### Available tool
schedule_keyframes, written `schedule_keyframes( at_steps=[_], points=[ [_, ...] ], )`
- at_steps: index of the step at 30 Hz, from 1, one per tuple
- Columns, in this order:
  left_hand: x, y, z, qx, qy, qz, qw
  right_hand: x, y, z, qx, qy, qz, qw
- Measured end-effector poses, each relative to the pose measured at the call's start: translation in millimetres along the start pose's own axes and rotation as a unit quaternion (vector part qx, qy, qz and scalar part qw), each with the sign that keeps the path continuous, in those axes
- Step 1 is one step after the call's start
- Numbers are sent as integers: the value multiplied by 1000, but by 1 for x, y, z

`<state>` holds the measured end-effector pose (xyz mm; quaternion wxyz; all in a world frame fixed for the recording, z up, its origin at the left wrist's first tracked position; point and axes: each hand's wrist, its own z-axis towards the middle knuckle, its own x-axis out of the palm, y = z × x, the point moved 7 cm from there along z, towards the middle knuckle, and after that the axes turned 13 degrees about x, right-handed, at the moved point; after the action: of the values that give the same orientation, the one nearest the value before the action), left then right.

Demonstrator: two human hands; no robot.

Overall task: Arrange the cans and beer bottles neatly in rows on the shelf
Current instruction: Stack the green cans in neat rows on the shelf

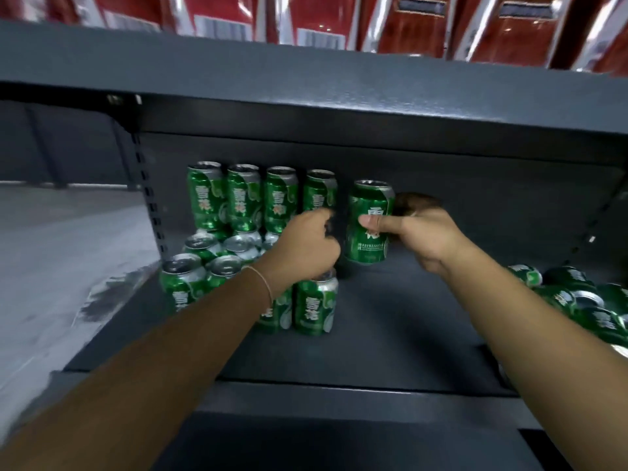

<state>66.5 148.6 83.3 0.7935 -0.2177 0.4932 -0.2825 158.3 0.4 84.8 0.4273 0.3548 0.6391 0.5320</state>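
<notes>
Stood at a dark grey metal shelf (390, 338), with red cartons (418, 25) on the board above it. Already arranged at the left end of the shelf: green cans in rows (238, 239), upright and close together, four across at the back wall and more rows in front toward the shelf edge, probably packed tight so that next rows stay straight. Heaped at the right end of the shelf: a loose pile of cans (584, 307), some lying on their side, apparently waiting for their turn. Held above the shelf board near the back wall, just right of the fourth back can: one green can (370, 222), upright, gripped by the right hand (418, 232) with thumb across the front label and fingers curled behind, likely to continue the back row. Reached toward the rows with the left hand (306, 248), fingers curled by the fourth back can (319, 192); could not tell whether anything was gripped, perhaps only steadying it.
</notes>
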Motion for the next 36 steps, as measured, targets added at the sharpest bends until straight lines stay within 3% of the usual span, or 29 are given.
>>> schedule_keyframes(
  at_steps=[9,18,24,36],
  points=[
    [-87,61,-37,-36,-44,4,998,98,20,14,23,-53,-51,997],
    [-143,114,-69,-72,-38,19,997,195,44,8,-39,-48,-53,997],
    [-158,137,-86,-106,-21,48,993,230,38,16,-15,-41,-59,997],
    [-154,161,-89,-125,11,-2,992,265,39,22,-27,-58,-118,991]
  ],
)
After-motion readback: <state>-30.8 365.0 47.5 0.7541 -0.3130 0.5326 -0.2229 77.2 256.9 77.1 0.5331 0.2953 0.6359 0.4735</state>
